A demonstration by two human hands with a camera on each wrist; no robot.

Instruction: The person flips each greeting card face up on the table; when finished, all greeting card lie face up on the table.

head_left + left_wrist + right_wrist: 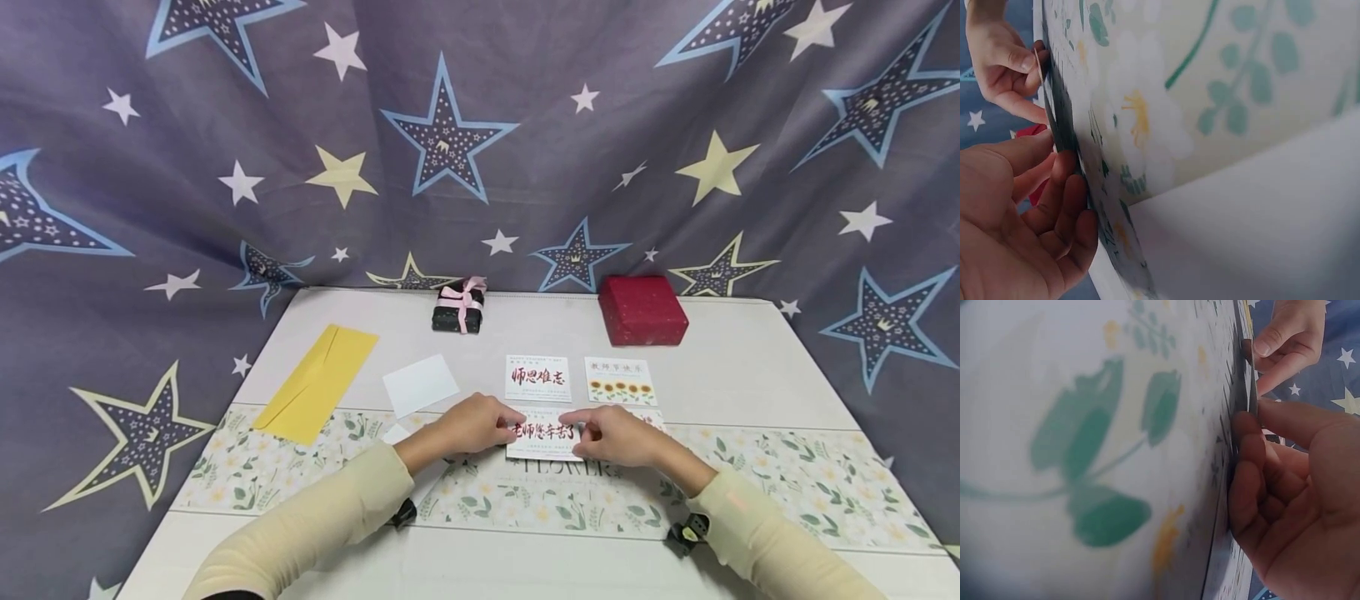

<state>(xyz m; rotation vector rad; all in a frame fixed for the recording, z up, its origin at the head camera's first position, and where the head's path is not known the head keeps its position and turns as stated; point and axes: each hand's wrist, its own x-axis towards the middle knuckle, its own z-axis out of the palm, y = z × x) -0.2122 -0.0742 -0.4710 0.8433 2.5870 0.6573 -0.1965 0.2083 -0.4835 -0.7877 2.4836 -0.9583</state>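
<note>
Pale sleeves (315, 512) aslant, left hand (474, 423) and right hand (618, 435) opposite, fingers (1072, 195) in narrow pinches on one card (543, 435)

The white rectangular card with red brush-style lettering (543, 449) at the near centre looks like stiff, smooth paper stock. Left of it, the long yellow envelope (316, 384) is smooth, matt paper with crisp folds, and the blank white rectangular sheet (421, 386) is plain, matt paper too. At the far side, the small black box (446, 320) has a dark, speckled surface, tied with a pale pink ribbon (467, 294) of smooth fabric. The deep red square box (643, 312) at far right appears mostly matt. The white, flower-printed table covering (517, 507) looks smooth; the grey-purple star-patterned curtain (525, 100) is softly creased cloth.
</note>
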